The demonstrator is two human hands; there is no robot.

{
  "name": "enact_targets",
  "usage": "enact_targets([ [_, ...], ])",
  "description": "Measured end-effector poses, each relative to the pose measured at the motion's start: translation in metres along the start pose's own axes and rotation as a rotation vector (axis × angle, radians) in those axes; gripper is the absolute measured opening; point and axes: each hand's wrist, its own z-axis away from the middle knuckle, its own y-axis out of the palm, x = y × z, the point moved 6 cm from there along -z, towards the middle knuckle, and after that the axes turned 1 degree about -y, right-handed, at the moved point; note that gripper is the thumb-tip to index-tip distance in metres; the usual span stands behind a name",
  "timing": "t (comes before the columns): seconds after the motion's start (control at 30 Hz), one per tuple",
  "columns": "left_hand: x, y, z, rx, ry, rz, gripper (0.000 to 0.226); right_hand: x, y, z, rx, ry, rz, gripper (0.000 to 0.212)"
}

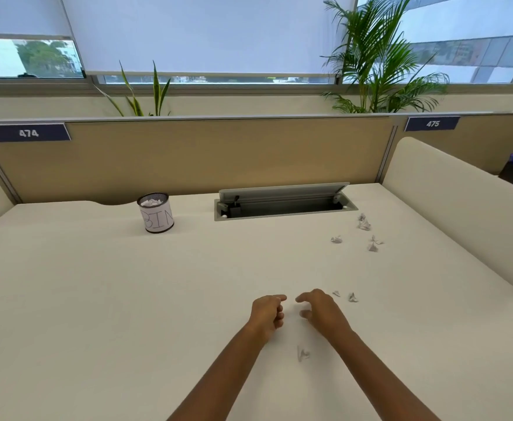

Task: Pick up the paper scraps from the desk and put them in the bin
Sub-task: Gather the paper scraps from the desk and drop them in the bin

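Observation:
A small mesh bin (157, 219) wrapped in a paper label reading "BIN" stands at the far left of the white desk (127, 299), with crumpled paper showing at its top. My left hand (266, 312) rests low over the desk near the front middle, its fingers curled in with the index finger stretched out; no scrap shows in it. Just to the right, my right hand (320, 308) hovers with fingers apart and empty. One paper scrap (303, 354) lies between my forearms. Two small scraps (353, 297) lie right of my right hand. Several more scraps (364, 224) are scattered at the far right.
An open cable hatch (282, 203) is sunk into the desk's back edge, right of the bin. A tan partition (188, 153) closes the back, and a cream side divider (449, 208) walls the right. Plants stand behind the partition.

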Motion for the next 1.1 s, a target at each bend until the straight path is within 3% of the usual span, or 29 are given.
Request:
enact_targets([
  [0.13, 0.000, 0.015, 0.004, 0.052, 0.258, -0.631, 0.025, -0.006, 0.005, 0.004, -0.019, 0.006, 0.063, 0.025],
  [0.23, 0.013, 0.029, 0.007, 0.181, 0.342, -1.019, 0.038, -0.012, 0.002, 0.005, -0.057, 0.025, 0.028, 0.023],
  [0.4, 0.027, 0.033, 0.009, 0.356, 0.391, -1.353, 0.058, -0.027, -0.010, 0.002, -0.173, 0.118, -0.202, 0.024],
  [0.6, 0.014, 0.031, 0.001, 0.260, 0.533, -1.465, 0.031, -0.012, -0.008, -0.004, -0.173, 0.101, -0.334, 0.021],
  [0.67, 0.003, 0.020, -0.008, 0.211, 0.493, -1.252, 0.019, 0.001, -0.009, -0.007, -0.168, 0.079, -0.372, 0.017],
  [0.73, -0.009, 0.004, -0.017, 0.149, 0.413, -0.912, 0.027, 0.017, -0.012, -0.011, -0.173, 0.032, -0.404, 0.015],
  [0.83, -0.019, -0.022, -0.029, 0.071, 0.209, -0.264, 0.037, 0.044, -0.016, -0.019, -0.215, -0.049, -0.442, 0.013],
  [0.97, -0.025, -0.037, -0.038, 0.122, -0.020, 0.511, 0.042, 0.083, -0.013, -0.031, -0.237, -0.145, -0.400, 0.023],
  [1.1, -0.033, -0.050, -0.043, 0.142, -0.143, 0.846, 0.052, 0.118, -0.001, -0.046, -0.197, -0.235, -0.255, 0.022],
])
